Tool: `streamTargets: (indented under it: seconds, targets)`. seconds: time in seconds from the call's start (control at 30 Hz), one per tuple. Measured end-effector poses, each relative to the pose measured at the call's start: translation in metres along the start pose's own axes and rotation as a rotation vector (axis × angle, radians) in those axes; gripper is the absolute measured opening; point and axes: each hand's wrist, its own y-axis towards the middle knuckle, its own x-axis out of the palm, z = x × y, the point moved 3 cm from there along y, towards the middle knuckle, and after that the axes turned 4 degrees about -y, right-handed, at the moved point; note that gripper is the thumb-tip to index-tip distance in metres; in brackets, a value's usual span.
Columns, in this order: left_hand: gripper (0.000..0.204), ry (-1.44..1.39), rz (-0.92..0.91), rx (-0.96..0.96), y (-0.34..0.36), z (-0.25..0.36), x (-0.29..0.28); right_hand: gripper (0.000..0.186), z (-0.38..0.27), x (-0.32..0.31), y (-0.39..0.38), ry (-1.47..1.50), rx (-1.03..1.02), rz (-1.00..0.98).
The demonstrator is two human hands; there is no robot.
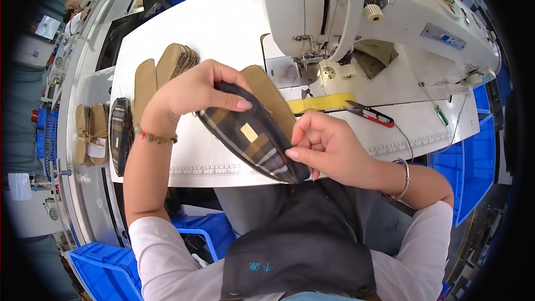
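Note:
A dark plaid shoe upper [228,134] with black edging and a small pale yellow label is held up between my hands at the table's front edge. My left hand [209,92] grips its upper end, thumb on top and fingers curled behind. At the lower right end, my right hand [329,147] pinches the black edge between thumb and forefinger, its other fingers curled. A tan sole-shaped piece [270,95] shows just behind the upper; whether the two are joined, I cannot tell.
A white sewing machine [390,11] stands at the back right. Red-and-black thread snips [372,115] lie by a yellow strip [323,102]. Stacked tan sole pieces [175,61] and another plaid upper [119,136] are at left. Blue bins [462,161] stand beside and below the table.

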Motion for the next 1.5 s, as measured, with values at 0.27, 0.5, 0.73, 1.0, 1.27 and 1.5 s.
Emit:
streamTargets:
  seconds: [0.27,0.5,0.73,1.0,1.27,1.5]
  targets:
    - [0.018,0.464,0.061,-0.046,0.055,0.009,0.006,0.016,-0.003,-0.034,0.023,-0.895,-0.494,0.139]
    - [0.018,0.449,0.030,-0.058,0.069,-0.015,0.000,0.038,-0.002,-0.072,0.041,-1.845,-0.749,0.502]
    - [0.020,0.597,0.063,-0.036,0.064,-0.005,0.003,0.023,-0.004,-0.072,0.045,-1.880,-0.783,0.526]
    - [0.017,0.540,0.052,-0.004,0.063,-0.009,0.002,0.026,0.007,-0.054,0.042,-1.572,-0.856,0.014]
    - [0.020,0.584,0.058,0.014,0.064,-0.001,0.017,0.025,0.017,-0.026,0.020,-1.608,-1.237,-0.047]
    - [0.022,0.649,0.037,-0.001,0.071,-0.004,0.015,0.025,0.015,-0.020,0.019,-1.629,-1.207,0.018]
